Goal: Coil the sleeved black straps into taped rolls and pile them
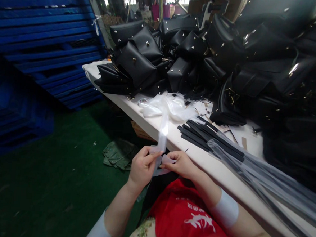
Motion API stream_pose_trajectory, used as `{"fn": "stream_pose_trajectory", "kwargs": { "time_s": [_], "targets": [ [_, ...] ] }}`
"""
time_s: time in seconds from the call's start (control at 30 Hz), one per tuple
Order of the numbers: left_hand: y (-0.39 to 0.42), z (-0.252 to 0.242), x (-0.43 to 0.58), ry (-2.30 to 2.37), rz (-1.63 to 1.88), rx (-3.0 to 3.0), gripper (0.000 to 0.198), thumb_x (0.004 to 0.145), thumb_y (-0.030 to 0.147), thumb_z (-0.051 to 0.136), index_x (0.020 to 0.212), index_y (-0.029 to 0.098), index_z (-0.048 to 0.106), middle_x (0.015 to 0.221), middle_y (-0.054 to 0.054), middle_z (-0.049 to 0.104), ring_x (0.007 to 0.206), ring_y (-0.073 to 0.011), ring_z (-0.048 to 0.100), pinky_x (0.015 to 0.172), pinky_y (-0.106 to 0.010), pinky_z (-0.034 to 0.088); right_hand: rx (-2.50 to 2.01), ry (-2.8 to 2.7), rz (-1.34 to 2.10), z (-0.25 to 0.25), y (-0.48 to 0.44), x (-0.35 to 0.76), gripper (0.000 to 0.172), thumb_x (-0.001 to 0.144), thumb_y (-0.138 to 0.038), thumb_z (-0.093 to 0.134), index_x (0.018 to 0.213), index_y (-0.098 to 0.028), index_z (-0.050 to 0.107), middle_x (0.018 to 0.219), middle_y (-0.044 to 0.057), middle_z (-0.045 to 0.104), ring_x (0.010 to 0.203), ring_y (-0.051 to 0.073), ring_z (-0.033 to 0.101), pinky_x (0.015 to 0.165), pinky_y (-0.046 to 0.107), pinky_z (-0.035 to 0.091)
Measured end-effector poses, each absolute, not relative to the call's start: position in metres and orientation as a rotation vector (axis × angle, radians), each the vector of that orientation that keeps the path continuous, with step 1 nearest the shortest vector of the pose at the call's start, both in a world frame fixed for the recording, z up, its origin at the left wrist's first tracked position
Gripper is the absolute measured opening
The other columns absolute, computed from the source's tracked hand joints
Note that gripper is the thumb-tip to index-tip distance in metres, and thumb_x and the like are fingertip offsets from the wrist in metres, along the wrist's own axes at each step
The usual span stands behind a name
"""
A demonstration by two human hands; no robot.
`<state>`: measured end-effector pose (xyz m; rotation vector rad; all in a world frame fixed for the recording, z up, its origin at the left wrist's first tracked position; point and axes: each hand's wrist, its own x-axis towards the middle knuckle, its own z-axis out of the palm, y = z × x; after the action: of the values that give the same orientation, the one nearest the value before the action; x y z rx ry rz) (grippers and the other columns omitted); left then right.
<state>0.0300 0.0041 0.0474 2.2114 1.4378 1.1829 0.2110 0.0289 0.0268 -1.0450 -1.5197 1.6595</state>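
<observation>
My left hand (143, 167) and my right hand (180, 163) meet just below the edge of the white table (147, 119). Both pinch a thin clear plastic sleeve (162, 133). The sleeve runs up from my fingers to a loose heap of clear plastic bags (169, 106) on the table. Several black straps (200, 134) lie on the table to the right of my hands, some of them inside long clear sleeves (264, 176).
A big pile of black leather bags (200, 53) with metal studs covers the far side and right of the table. Stacked blue pallets (41, 38) stand at left. A crumpled green cloth (119, 153) lies on the green floor under the table edge.
</observation>
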Motion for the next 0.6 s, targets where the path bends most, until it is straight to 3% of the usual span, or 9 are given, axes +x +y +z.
{"fn": "stream_pose_trajectory", "kwargs": {
  "time_s": [0.17,0.33,0.53,0.6],
  "targets": [
    [-0.003,0.055,0.036,1.304,1.039,2.201,0.038,0.087,0.008,0.047,0.117,0.018,0.068,0.103,-0.010,0.061,0.095,-0.0194,0.060,0.084,-0.031,0.052,-1.033,-1.556,1.622,0.024,0.029,0.211,0.042,0.069,-0.049,0.077,0.059,-0.011,0.062,0.054,-0.004,0.050,0.051,0.007,0.039,0.047,0.019,0.030],
    [-0.007,0.058,0.045,1.285,0.946,2.254,0.034,0.086,0.022,0.058,0.117,0.014,0.065,0.107,-0.013,0.061,0.097,-0.0236,0.059,0.087,-0.038,0.053,-0.972,-1.540,1.715,0.018,0.028,0.210,0.039,0.072,-0.049,0.075,0.074,-0.010,0.072,0.065,0.002,0.065,0.057,0.011,0.053,0.058,0.023,0.044],
    [0.002,0.048,0.043,1.350,0.959,2.400,0.023,0.092,0.020,0.051,0.104,0.017,0.071,0.093,-0.010,0.065,0.087,-0.0218,0.061,0.079,-0.036,0.053,-1.051,-1.832,1.510,0.024,0.032,0.224,0.012,0.075,-0.020,0.067,0.083,-0.013,0.073,0.073,0.002,0.070,0.063,0.013,0.059,0.063,0.024,0.047],
    [0.005,0.047,0.040,1.335,0.914,2.378,0.023,0.091,0.018,0.053,0.105,0.018,0.072,0.093,-0.009,0.064,0.087,-0.0210,0.061,0.077,-0.034,0.052,-1.159,-1.911,1.264,0.037,0.036,0.233,0.024,0.074,-0.013,0.064,0.096,-0.016,0.072,0.084,0.003,0.071,0.069,0.014,0.060,0.067,0.026,0.048]
  ]
}}
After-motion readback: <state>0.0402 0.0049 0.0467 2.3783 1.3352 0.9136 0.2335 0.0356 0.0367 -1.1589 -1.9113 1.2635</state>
